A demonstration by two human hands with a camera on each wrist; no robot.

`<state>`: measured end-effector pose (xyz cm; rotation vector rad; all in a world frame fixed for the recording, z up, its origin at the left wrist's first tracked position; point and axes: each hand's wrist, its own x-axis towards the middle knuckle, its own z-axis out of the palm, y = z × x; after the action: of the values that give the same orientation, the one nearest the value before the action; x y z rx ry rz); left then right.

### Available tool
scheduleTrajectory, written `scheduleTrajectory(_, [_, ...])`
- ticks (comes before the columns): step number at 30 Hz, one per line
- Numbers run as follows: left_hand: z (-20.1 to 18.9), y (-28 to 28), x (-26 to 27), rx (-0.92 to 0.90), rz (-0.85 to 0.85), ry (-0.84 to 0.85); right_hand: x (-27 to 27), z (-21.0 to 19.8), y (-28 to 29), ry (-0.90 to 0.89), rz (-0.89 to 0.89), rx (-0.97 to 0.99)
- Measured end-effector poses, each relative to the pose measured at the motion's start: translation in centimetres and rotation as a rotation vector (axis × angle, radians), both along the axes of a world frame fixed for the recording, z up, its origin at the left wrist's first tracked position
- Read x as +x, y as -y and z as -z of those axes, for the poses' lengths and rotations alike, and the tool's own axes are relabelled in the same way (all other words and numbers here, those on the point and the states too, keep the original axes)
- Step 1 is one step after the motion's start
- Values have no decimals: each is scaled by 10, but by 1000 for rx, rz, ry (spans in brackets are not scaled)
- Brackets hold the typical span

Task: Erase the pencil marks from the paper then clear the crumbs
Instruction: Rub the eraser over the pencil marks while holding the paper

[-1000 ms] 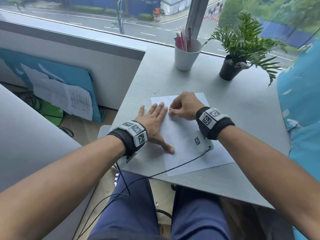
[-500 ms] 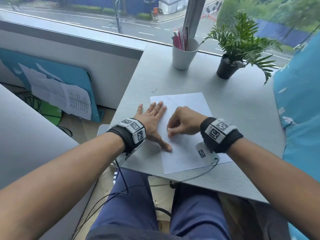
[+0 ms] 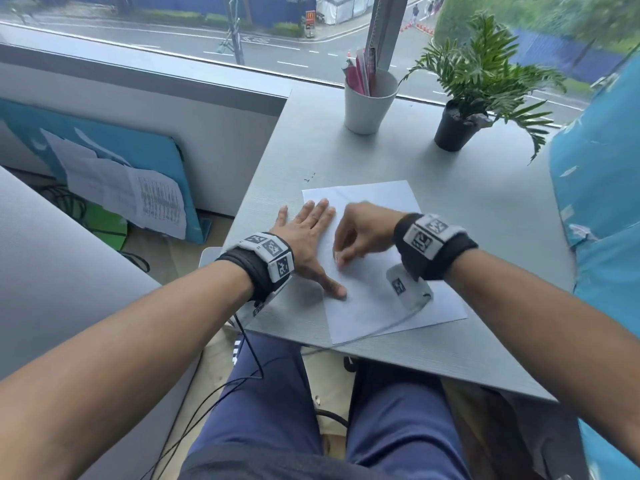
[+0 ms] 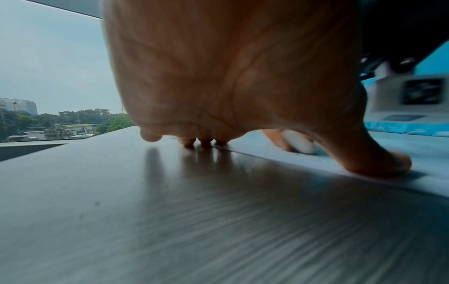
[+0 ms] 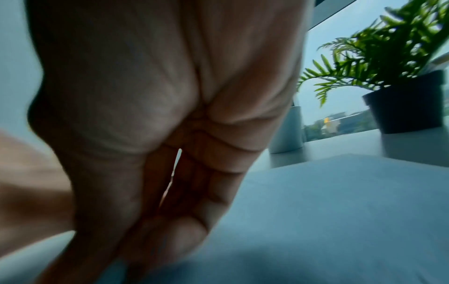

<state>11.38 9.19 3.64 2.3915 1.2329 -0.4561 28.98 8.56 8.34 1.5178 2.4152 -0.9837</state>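
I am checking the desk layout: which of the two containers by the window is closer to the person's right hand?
The black plant pot. It stands on the same side as the right hand, while the white cup holding pens sits further left.

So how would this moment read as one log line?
step: erasing | left hand: flat, presses paper | right hand: pinches eraser, rubs paper | crumbs: not yet cleared

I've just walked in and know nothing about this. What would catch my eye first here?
Two hands at work on a white sheet of paper on the grey table: the left hand presses it flat while the right hand rubs a white eraser over it. Behind, by the window, stand a white cup and a potted plant.
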Motion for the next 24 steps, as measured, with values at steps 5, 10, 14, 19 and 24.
scheduleTrajectory(5, [-2,1,-1,-17,-9,12,-3,11,-24,-140,373,296])
scheduleTrajectory(10, [1,2,-2,-10,-7,16,-8,4,27,1,118,-13])
scheduleTrajectory(14, [1,0,-1,-18,-9,16,-4,-1,-18,-28,315,151])
scheduleTrajectory(19, [2,1,-1,-21,-5,1,-3,10,-5,-86,333,221])
scheduleTrajectory(24, [3,1,-1,-8,-11,15,-8,0,15,10,123,-6])
